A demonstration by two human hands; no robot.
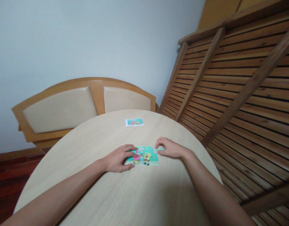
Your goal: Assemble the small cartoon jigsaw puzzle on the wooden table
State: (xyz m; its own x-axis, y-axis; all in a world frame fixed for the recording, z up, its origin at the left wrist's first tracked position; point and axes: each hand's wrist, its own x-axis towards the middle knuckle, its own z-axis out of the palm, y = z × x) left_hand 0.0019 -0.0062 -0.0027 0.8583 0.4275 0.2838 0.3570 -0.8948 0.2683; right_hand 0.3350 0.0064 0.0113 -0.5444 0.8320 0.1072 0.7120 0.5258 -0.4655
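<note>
A small jigsaw puzzle (148, 150) with pink, grey and yellow cartoon figures on teal lies flat on the round table. My left hand (119, 158) rests over its left side, fingers spread and fingertips on the picture, hiding part of that edge. At the puzzle's right edge, my right hand (169, 148) curls its thumb and index finger around a small teal puzzle piece (161, 148). The fingers partly cover this piece. Beside it, a pale notch breaks the picture's right edge.
Farther back on the pale wooden table (99, 194) lies a small printed card (135, 122) with a similar picture. A padded wooden headboard (100, 97) stands behind the table against the wall. A large slatted wooden panel (229, 94) leans along the right side.
</note>
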